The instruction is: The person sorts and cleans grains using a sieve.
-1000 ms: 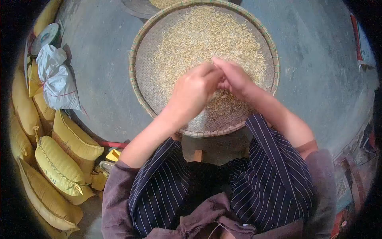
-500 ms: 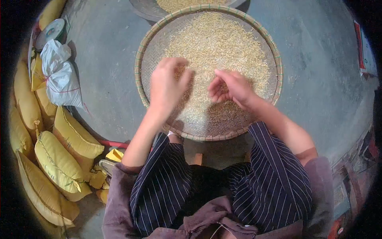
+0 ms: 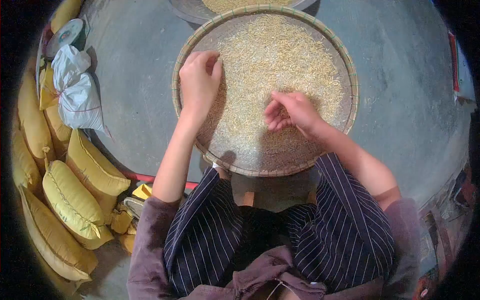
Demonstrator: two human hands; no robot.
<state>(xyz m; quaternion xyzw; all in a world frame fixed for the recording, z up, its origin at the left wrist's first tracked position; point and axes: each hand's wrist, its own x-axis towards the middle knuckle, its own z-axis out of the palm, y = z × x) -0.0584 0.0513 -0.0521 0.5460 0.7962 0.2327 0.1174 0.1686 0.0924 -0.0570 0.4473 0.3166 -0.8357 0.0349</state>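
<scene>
A round woven winnowing basket (image 3: 176, 92) holds a spread layer of unhusked rice grains (image 3: 285, 55). My left hand (image 3: 199, 80) hovers over the basket's left side near the rim, fingers bent toward the thumb. Whatever its fingertips hold, if anything, is too small to make out. Above the middle of the grain, my right hand (image 3: 294, 114) is half curled, palm turned inward and thumb over the bent fingers. The inside of that palm is mostly hidden. Thinner, paler bits lie along the basket's near side.
A wide metal basin (image 3: 192, 16) with more grain stands behind the basket. On the left are several filled yellow sacks (image 3: 72, 197), a tied white bag (image 3: 80, 102) and a round scale (image 3: 65, 37). My striped knees (image 3: 205, 230) flank the basket's near edge.
My left hand has moved left and away from me, from over the grain to the basket's left rim. My right hand has hardly moved. The view has shifted slightly.
</scene>
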